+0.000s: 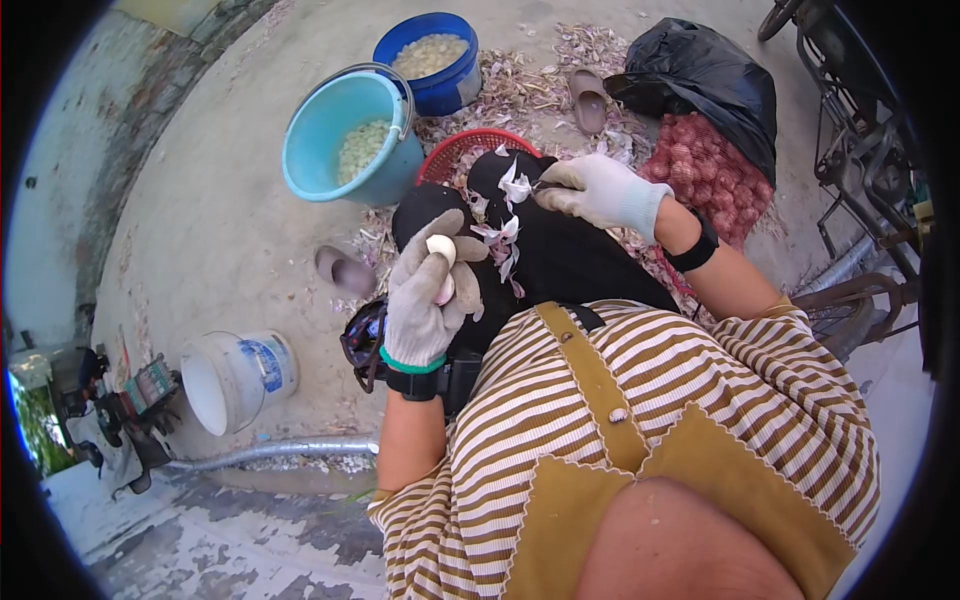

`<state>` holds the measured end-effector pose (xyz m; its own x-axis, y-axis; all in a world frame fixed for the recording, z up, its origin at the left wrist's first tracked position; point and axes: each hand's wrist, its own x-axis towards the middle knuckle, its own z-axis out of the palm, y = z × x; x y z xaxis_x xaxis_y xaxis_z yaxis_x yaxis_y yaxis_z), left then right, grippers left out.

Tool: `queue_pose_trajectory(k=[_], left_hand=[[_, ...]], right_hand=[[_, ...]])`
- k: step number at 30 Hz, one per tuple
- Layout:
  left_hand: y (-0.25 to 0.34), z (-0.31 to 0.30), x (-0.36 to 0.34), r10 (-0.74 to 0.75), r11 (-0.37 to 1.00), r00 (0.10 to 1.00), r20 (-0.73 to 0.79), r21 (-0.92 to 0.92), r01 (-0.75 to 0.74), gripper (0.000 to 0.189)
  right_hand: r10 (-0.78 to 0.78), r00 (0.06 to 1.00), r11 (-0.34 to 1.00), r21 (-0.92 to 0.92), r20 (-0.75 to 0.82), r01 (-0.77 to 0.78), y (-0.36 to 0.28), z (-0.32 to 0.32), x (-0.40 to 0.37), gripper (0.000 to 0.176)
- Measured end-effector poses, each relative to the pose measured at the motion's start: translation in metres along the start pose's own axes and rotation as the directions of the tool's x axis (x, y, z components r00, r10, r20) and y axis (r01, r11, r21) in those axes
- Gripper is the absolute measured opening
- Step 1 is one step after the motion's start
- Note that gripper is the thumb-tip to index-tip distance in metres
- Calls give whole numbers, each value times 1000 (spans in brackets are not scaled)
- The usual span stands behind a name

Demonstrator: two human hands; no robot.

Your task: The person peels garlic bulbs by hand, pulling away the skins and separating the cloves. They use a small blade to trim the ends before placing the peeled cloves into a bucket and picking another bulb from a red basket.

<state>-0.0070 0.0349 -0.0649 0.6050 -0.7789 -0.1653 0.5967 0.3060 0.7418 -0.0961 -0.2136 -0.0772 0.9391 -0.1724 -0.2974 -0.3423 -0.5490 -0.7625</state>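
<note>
My left hand (425, 295), in a soiled white glove with a green cuff, is closed around garlic. A peeled white garlic clove (441, 248) sits between its thumb and fingers, and a pinkish unpeeled clove (444, 291) shows lower in the palm. My right hand (598, 190), also gloved, is held over my right knee with thumb and fingers pinched together. A dark bit shows at its fingertips; I cannot tell what it is. Papery garlic skins (515, 186) lie on my black trousers just left of those fingertips, with more purple-white skins between my legs.
A red basket (480, 138) stands beyond my knees. Past it are a turquoise bucket (300, 140) and a blue bucket (385, 45), both holding cloves. A net sack of garlic (705, 170) sits under a black plastic bag (700, 65). A white bucket (205, 380) lies left.
</note>
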Motion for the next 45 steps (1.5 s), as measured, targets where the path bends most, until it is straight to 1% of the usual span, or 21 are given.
queue_pose_trajectory(k=[1, 5, 9, 10, 11, 13, 15, 18, 20, 21, 22, 23, 24, 25, 27, 31, 32, 34, 36, 38, 45], left_hand=[[2, -2, 3, -7, 999, 998, -62, 35, 9, 38], [15, -37, 35, 52, 987, 976, -213, 159, -18, 37], [77, -68, 104, 149, 983, 851, -503, 166, -75, 26], [90, -84, 119, 172, 979, 841, -512, 182, -90, 28], [95, -93, 130, 182, 978, 841, -510, 186, -98, 28], [99, -108, 147, 163, 983, 832, -530, 14, -184, 30], [94, -115, 151, 160, 983, 844, -511, 3, -184, 33], [68, -108, 141, 202, 953, 917, -343, -147, -265, 32], [53, -69, 124, 229, 941, 916, -329, -168, -295, 27], [48, -55, 115, 252, 928, 915, -316, -189, -321, 22], [40, -62, 112, 273, 925, 950, -149, -233, -302, 26], [36, -59, 109, 272, 925, 951, -147, -234, -300, 26], [32, -41, 104, 259, 933, 944, -206, -199, -300, 27], [28, -29, 100, 246, 941, 933, -264, -165, -295, 28], [21, -18, 94, 228, 942, 948, -223, -193, -273, 30], [8, 8, 78, 226, 961, 955, -193, -115, -250, 31], [7, 11, 76, 231, 967, 942, -243, -47, -249, 32], [5, 19, 72, 237, 970, 926, -293, 19, -242, 33], [3, 24, 68, 263, 957, 888, -377, 215, -193, 35], [-5, 20, 67, 297, 938, 874, -384, 288, -192, 34], [-17, 25, 66, 455, 784, 826, -332, 589, -195, 29]], right_hand=[[-2, 1000, 990, -143, -5, 1, -3, -1, -4, 34], [101, 994, 995, -25, 44, -100, -10, 1, -14, 38], [136, 988, 984, 108, 71, -143, 5, 14, -11, 39], [128, 989, 985, 108, 71, -135, 8, 19, -10, 39], [119, 992, 978, 169, 38, -123, 11, 22, -9, 40], [106, 994, 968, 229, 0, -104, 12, 22, -8, 40], [141, 990, 940, 311, 13, -138, 9, 21, -7, 31], [196, 978, 877, 434, 65, -205, -16, 8, -10, 31], [229, 970, 834, 496, 85, -240, -28, 5, -7, 32], [171, 983, 829, 531, 62, -177, -32, 4, -5, 33], [111, 993, 819, 563, 36, -112, -36, 4, -2, 34], [113, 993, 819, 563, 34, -112, -36, 10, 4, 34], [-30, 998, 825, 562, -52, 54, -32, 20, 12, 35], [-171, 976, 809, 545, -137, 219, -33, 25, 17, 36], [-296, 941, 935, 152, -164, 321, -42, 23, 24, 38], [-457, 865, 884, -212, -206, 417, -62, 22, 18, 36], [-454, 867, 886, -211, -207, 414, -63, 22, 16, 36], [-411, 902, 844, -429, -132, 322, -66, 20, 11, 35], [-407, 906, 826, -473, -121, 307, -67, 17, 7, 35], [-371, 925, 774, -578, -85, 257, -74, 14, 1, 29], [-345, 939, 701, -668, -10, 251, -79, 8, 2, 26]])
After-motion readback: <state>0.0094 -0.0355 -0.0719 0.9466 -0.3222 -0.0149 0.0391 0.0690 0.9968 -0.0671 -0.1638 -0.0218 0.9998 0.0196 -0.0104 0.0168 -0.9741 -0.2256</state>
